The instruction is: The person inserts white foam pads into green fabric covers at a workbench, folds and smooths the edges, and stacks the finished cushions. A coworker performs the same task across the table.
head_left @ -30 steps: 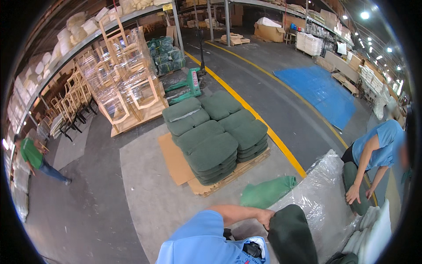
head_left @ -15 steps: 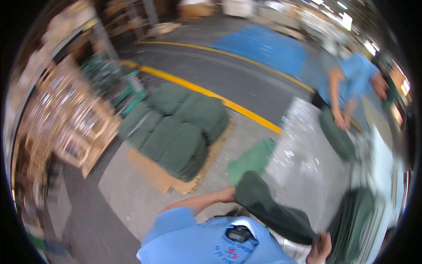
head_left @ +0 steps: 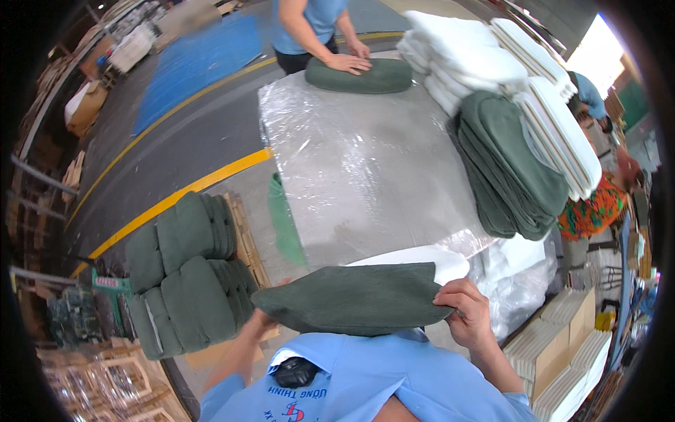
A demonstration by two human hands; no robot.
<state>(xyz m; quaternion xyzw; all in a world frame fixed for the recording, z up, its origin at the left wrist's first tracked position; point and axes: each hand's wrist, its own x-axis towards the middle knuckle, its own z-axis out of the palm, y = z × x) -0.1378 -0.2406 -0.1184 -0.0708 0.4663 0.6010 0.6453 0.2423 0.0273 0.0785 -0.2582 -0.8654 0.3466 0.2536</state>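
A dark green fabric cushion cover [head_left: 351, 299] is stretched sideways in front of my chest, at the near edge of the table. My left hand [head_left: 266, 316] grips its left end, fingers partly hidden behind the cloth. At the opposite end, my right hand [head_left: 465, 309] pinches the corner between thumb and fingers. Just beyond the cover lies a white sheet or pad [head_left: 450, 261], partly hidden by it. The plastic-covered table [head_left: 380, 176] spreads out ahead. On its right side rests a pile of dark green covers [head_left: 503, 169].
Across the table a co-worker's hands [head_left: 351, 62] press on a green cushion [head_left: 380, 76]. White pads [head_left: 467, 53] are stacked at the far right. Green cushions [head_left: 186, 232] sit in piles on a pallet at left. Crumpled clear plastic [head_left: 517, 285] hangs by the table's near right corner.
My view has swung right, toward the table. The cover has come round in front of me and is now held level between both hands. The co-worker's hands remain on the green cushion.
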